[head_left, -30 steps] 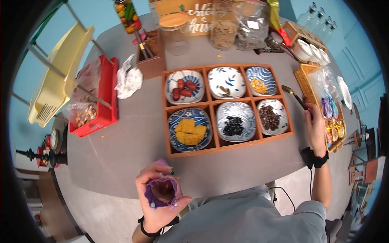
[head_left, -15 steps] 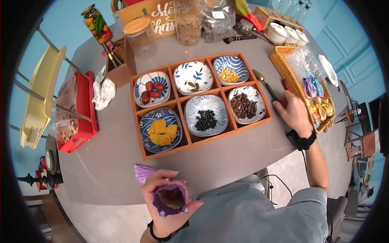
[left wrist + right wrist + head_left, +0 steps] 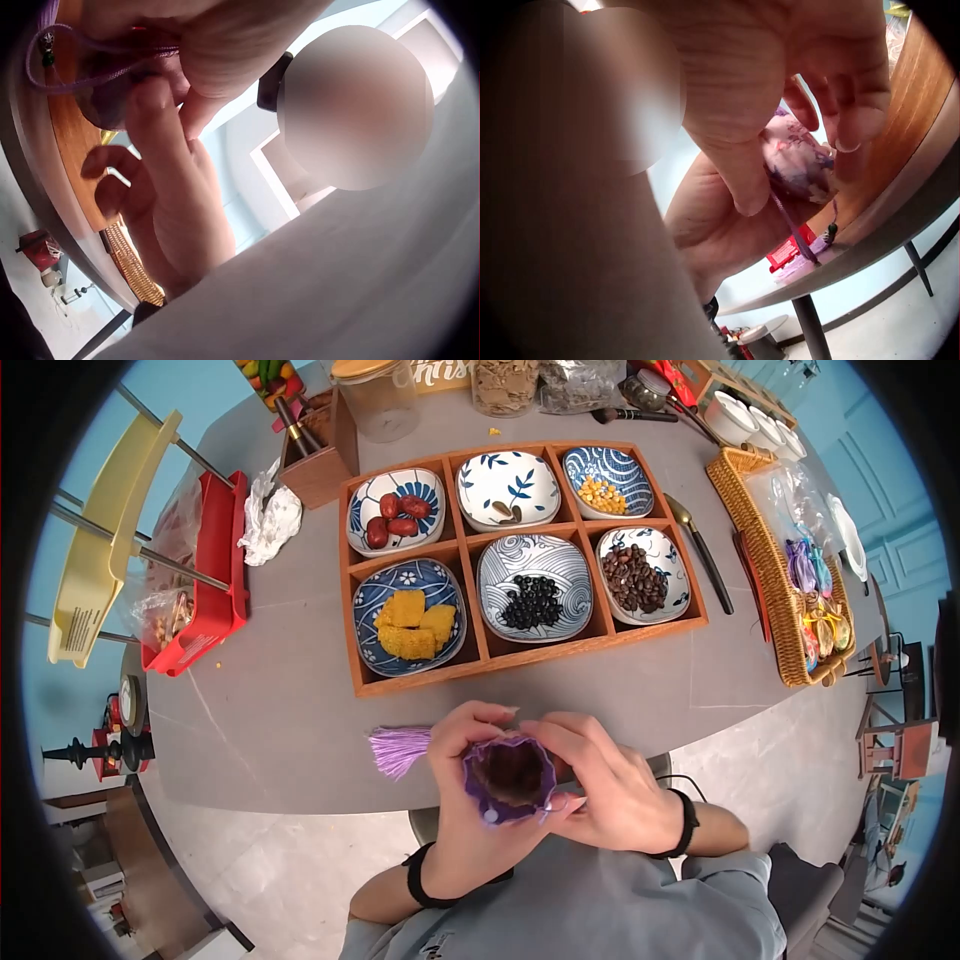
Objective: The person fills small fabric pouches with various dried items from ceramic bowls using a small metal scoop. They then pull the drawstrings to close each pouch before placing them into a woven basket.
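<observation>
In the head view my left hand (image 3: 462, 828) grips a small fabric pouch (image 3: 475, 788) with a scalloped purple rim, its mouth facing up and its inside dark. My right hand (image 3: 620, 800) holds the pouch from the other side, thumb in front and fingers behind. A lilac tassel (image 3: 400, 750) hangs out left of the left hand. The right wrist view shows the pouch's floral side (image 3: 799, 157) between the hands, with a purple cord (image 3: 791, 225). A spoon (image 3: 708, 560) with a black handle lies right of the wooden divided tray (image 3: 420, 682).
Dishes in the tray hold red dates (image 3: 389, 506), yellow chunks (image 3: 408, 610), black beans (image 3: 532, 602), brown beans (image 3: 635, 578) and corn kernels (image 3: 603, 496). A wicker basket (image 3: 745, 510) stands right, a red bin (image 3: 225, 560) left. Jars and a brush (image 3: 630, 416) are behind.
My right hand has put the spoon down beside the tray and come left to the pouch. The left hand has kept hold of the pouch, and the view has shifted.
</observation>
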